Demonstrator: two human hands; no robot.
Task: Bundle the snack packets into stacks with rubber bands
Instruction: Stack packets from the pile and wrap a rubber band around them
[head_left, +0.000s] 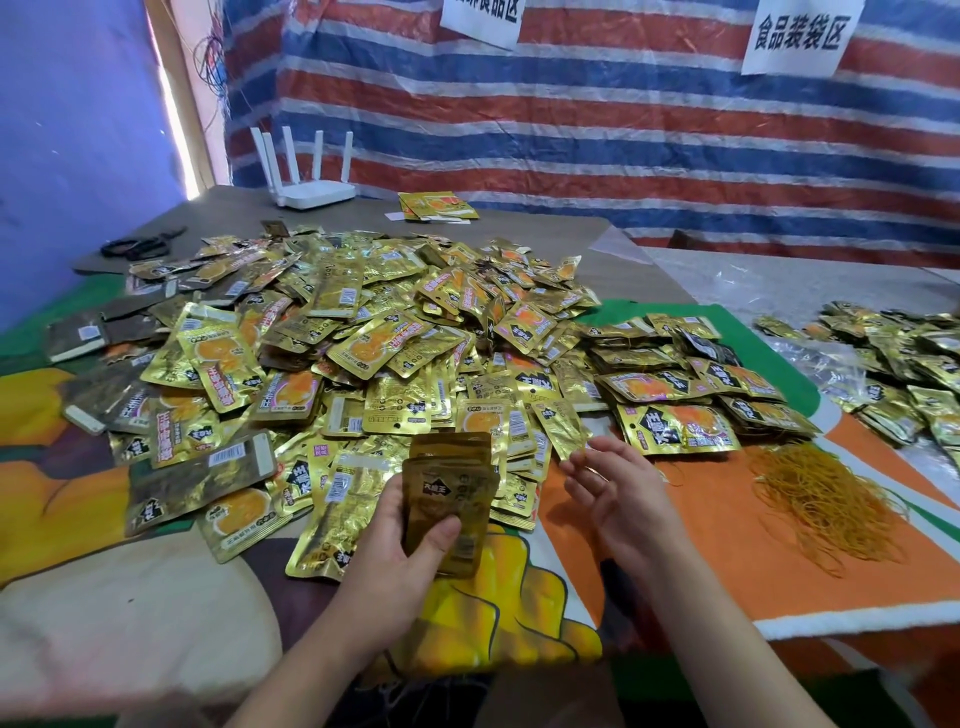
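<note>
My left hand (400, 540) grips a small stack of gold snack packets (451, 493), thumb across the front, held upright just above the table. My right hand (618, 493) hovers beside it to the right, fingers relaxed and spread, holding nothing that I can make out. A big heap of loose gold packets (353, 332) covers the table beyond both hands. Finished bundles (675, 389) lie stacked to the right of the heap. A pile of yellow rubber bands (826, 499) lies on the orange cloth, right of my right hand.
A white router (311, 189) stands at the table's far edge, with black scissors (140, 247) at far left. More packets (898, 374) lie on the right table. A few packets (436, 205) sit apart at the back. A striped tarp (623, 130) forms the wall.
</note>
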